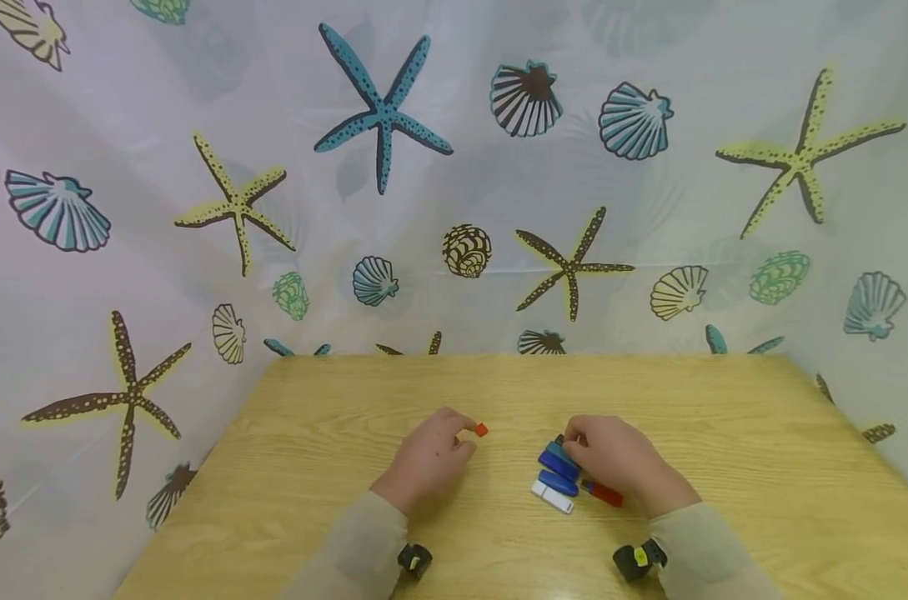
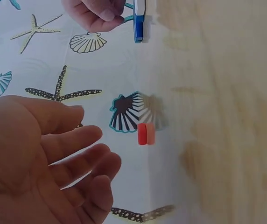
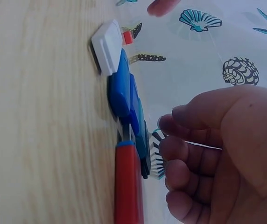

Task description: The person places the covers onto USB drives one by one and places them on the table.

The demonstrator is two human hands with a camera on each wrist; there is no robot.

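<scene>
My left hand (image 1: 434, 454) is over the table just left of a small red block-like piece (image 1: 481, 430). In the left wrist view its loosely bent fingers stand apart from that piece. To the right, my right hand (image 1: 614, 454) hovers beside a row of USB sticks, its fingers loosely curled around nothing in the right wrist view. The row has a white stick (image 1: 552, 497), a blue one (image 1: 558, 482), a darker blue one (image 1: 559, 467), a teal one (image 1: 564, 453) and a black one, partly hidden. A red stick (image 1: 604, 493) with a metal plug lies below the right hand.
The wooden table (image 1: 333, 400) reaches back to a white curtain (image 1: 438, 192) printed with shells and starfish, which also hangs along both sides. Black wrist cameras sit at both sleeves.
</scene>
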